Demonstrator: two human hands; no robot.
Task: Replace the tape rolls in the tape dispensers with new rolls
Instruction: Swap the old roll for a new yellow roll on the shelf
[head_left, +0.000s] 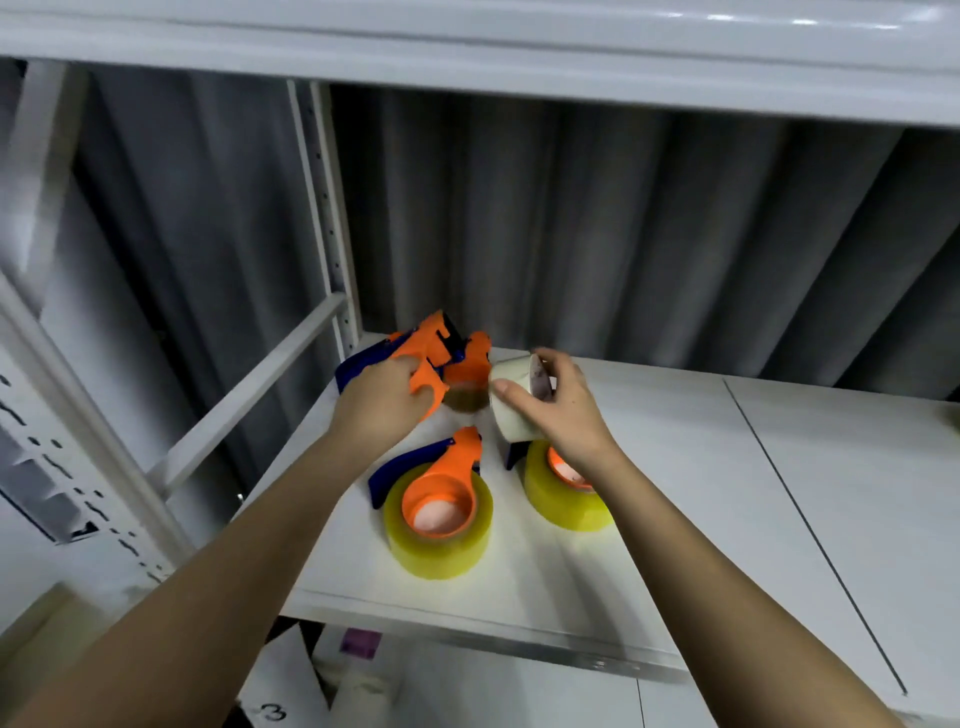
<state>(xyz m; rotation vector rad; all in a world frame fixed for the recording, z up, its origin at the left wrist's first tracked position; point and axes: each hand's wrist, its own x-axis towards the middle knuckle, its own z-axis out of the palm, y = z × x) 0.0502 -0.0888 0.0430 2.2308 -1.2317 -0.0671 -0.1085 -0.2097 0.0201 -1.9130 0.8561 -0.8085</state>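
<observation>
My left hand grips an orange and blue tape dispenser at the back of the white shelf. My right hand holds a pale, nearly used-up tape roll right beside that dispenser's orange hub. In front lie two more orange and blue dispensers, each carrying a thick yellow tape roll: one in the middle, the other partly hidden under my right wrist.
The shelf's front metal edge runs below my arms. A white upright post and a slanted brace stand at the left. Corrugated grey wall behind. Paper-wrapped items lie on the level below.
</observation>
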